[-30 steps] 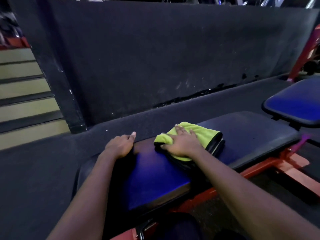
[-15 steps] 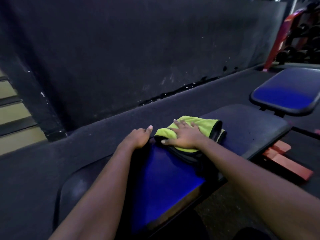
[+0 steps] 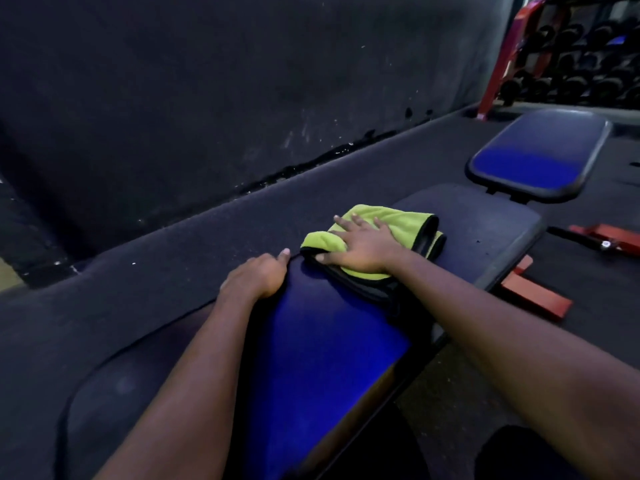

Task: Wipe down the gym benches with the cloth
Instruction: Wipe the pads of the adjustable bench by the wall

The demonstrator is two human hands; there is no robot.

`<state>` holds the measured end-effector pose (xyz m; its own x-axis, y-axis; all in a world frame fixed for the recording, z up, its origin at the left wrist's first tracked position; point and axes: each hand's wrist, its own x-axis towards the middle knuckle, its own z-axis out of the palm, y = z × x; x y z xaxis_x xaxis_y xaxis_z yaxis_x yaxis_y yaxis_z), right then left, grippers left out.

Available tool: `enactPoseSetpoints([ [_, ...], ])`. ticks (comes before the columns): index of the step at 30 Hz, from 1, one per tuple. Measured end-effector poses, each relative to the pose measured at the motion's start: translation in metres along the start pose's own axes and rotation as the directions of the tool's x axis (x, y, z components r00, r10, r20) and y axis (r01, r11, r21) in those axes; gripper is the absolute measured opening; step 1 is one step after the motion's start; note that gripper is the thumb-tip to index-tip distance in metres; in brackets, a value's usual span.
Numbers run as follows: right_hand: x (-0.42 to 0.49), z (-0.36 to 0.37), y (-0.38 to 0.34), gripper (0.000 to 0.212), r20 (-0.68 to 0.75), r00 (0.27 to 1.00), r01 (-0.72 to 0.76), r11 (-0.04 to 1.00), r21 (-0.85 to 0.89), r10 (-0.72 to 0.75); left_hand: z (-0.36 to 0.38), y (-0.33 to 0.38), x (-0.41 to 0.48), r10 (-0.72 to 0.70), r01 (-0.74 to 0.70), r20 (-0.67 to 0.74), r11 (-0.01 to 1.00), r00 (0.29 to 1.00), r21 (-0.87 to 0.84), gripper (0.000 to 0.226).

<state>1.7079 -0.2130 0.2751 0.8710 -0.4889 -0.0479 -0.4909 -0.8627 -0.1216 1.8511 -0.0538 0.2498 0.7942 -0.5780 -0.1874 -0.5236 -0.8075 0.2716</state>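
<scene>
At the left edge of a dim gym floor, below a scuffed black wall (image 3: 242,81), the person's left hand (image 3: 258,277) braces on the far side of the bench (image 3: 329,358), fingers curled over the pad's edge and one digit laid straight toward the cloth. A second ago a clear gap separated that hand from the cloth; now it sits just beside it. Mid-pad lies the yellow-green cloth (image 3: 398,220), folded, with the right hand (image 3: 360,249) pressed flat on top, fingers spread and straight, thumb at the cloth's near-left edge, pinning it rather than clutching it. Cloth and palm appear to have crept only slightly toward the far end of the pad, so the stroke looks to be mid-run, with the far right portion of this bench probably not yet wiped. The view has swung right: steps seen earlier at left are gone, while a second bench (image 3: 533,157) and a dumbbell rack (image 3: 588,64) beyond it now show, likely the next surface awaiting the cloth.
</scene>
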Motion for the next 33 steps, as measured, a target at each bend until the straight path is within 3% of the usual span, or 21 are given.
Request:
enactPoseSetpoints([
  [4,-0.002,-0.001,-0.003,0.080,-0.059,0.994,-0.093,0.995,0.020,0.094,-0.003,0.001,-0.004,0.000,0.000,0.021,1.000,1.000,-0.015,0.073],
  [8,-0.015,-0.003,0.004,0.077,0.004,1.000,0.021,1.000,0.012,-0.021,-0.004,-0.001,-0.004,0.017,-0.016,0.025,1.000,1.000,-0.027,0.074],
  [11,-0.029,-0.004,-0.002,0.077,-0.069,0.988,-0.135,0.991,0.023,0.137,-0.005,0.000,-0.007,0.026,-0.025,0.042,0.999,0.999,-0.043,0.073],
  [16,-0.075,0.010,-0.005,0.073,-0.040,0.998,0.043,0.999,0.012,-0.042,-0.007,0.004,-0.013,0.023,-0.021,0.035,0.998,0.999,-0.061,0.070],
  [20,-0.081,0.005,0.002,0.073,-0.123,0.975,-0.176,0.982,0.064,0.182,-0.009,0.005,-0.015,0.034,-0.033,0.030,0.998,0.999,-0.049,0.071],
  [24,-0.118,0.013,-0.002,0.076,-0.100,0.995,-0.023,0.999,0.041,0.027,-0.007,0.004,-0.015,0.035,-0.035,0.006,0.998,0.999,-0.055,0.071],
  [26,-0.129,0.007,0.013,0.073,-0.122,0.989,-0.072,0.994,0.080,0.081,-0.007,0.003,-0.017,0.024,-0.024,0.006,0.998,1.000,-0.058,0.071],
  [29,-0.142,0.006,0.014,0.095,-0.188,0.960,-0.187,0.974,0.131,0.209,-0.008,0.003,-0.016,0.028,-0.028,-0.001,0.998,1.000,-0.060,0.072],
  [31,-0.154,0.015,0.007,0.110,-0.163,0.970,-0.151,0.972,0.180,0.181,-0.007,0.003,-0.017,0.018,-0.018,-0.001,0.998,1.000,-0.067,0.072],
  [33,-0.170,0.021,0.012,0.106,-0.147,0.984,-0.070,0.980,0.187,0.098,-0.007,0.003,-0.019,0.014,-0.014,-0.002,0.999,1.000,-0.050,0.072],
])
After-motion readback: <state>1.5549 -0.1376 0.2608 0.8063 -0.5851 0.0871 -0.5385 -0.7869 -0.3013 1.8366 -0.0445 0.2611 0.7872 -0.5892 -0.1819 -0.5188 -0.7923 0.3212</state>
